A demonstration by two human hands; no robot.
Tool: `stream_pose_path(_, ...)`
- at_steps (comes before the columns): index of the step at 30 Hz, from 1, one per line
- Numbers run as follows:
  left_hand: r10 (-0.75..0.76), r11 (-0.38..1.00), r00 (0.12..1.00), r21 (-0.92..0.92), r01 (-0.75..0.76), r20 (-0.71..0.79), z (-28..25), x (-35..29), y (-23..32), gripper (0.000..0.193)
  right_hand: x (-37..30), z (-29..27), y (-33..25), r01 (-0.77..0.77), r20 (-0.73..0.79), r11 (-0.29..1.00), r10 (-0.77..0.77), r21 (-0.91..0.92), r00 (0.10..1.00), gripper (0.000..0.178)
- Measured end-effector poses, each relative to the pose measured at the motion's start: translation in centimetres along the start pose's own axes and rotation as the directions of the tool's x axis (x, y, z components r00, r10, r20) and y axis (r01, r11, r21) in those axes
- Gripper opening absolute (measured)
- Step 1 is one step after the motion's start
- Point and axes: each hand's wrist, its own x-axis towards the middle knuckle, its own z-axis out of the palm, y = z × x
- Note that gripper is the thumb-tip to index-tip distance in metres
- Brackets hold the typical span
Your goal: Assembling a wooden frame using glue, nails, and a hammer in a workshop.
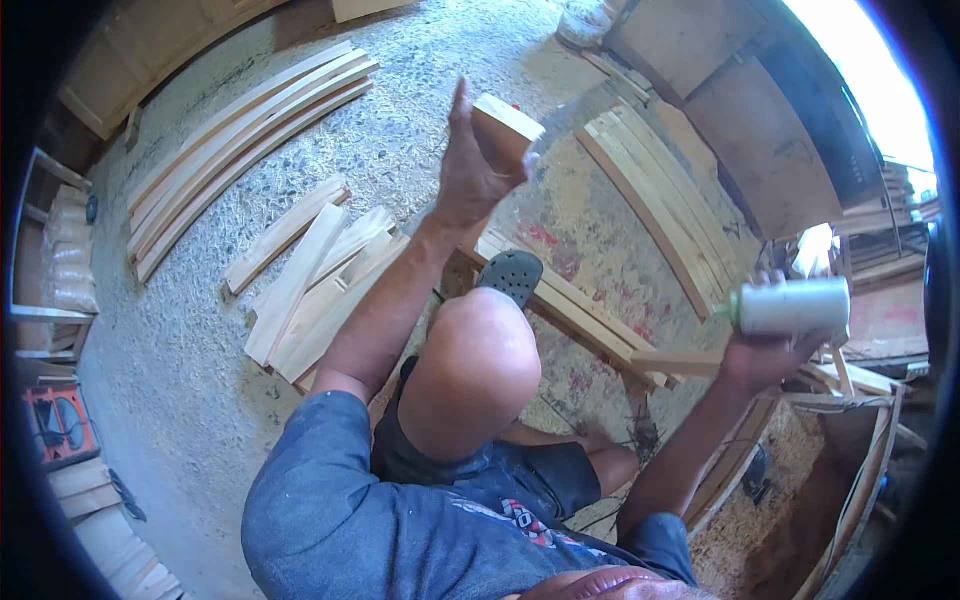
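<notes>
My left hand [474,180] is raised in front of me, closed around a piece of wood [508,118] whose pale end points away. Out to the right, my right hand [765,358] grips a white squeeze bottle [797,306] lying sideways in it, its greenish nozzle aimed to the left. Below and between the hands, a wooden frame of long rails [585,315] rests on the floor. A dark clog [510,275] on my foot is against that frame. The nozzle tip is blurred, and the underside of the held wood is hidden.
Long boards [250,150] lie at the far left, with shorter pieces [320,285] nearer my left arm. More planks [655,205] lie beyond the frame. A wooden bin of sawdust [800,480] stands at my right. Brown panels [760,130] lean at the far right.
</notes>
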Motion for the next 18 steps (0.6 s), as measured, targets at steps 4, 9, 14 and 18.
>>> stream_pose_path(4, 0.033, 0.998, 0.999, 0.051, -0.033, 0.002, 1.2, -0.1, -1.4, 0.111, 6.7, 8.2, 8.6, -0.094, 0.292, 0.983, 0.045, 0.158, 0.955, 0.071)
stream_pose_path(9, -0.039, 0.999, 0.999, -0.037, 0.04, 0.019, 0.7, 0.0, -0.6, 0.101, 9.9, 16.3, 19.1, -0.142, 0.468, 0.985, 0.081, 0.096, 0.88, 0.054)
stream_pose_path(14, -0.046, 0.999, 0.999, 0.022, 0.045, 0.028, 0.9, -0.1, -1.4, 0.105, 10.6, 19.5, 23.8, -0.442, 0.449, 0.861, 0.301, 0.251, 0.842, 0.045)
stream_pose_path(18, 0.005, 1.0, 1.0, -0.01, -0.005, 0.003, 1.1, 0.2, -1.5, 0.106, 11.2, 19.4, 25.2, -0.451, 0.513, 0.863, 0.288, 0.227, 0.809, 0.042)
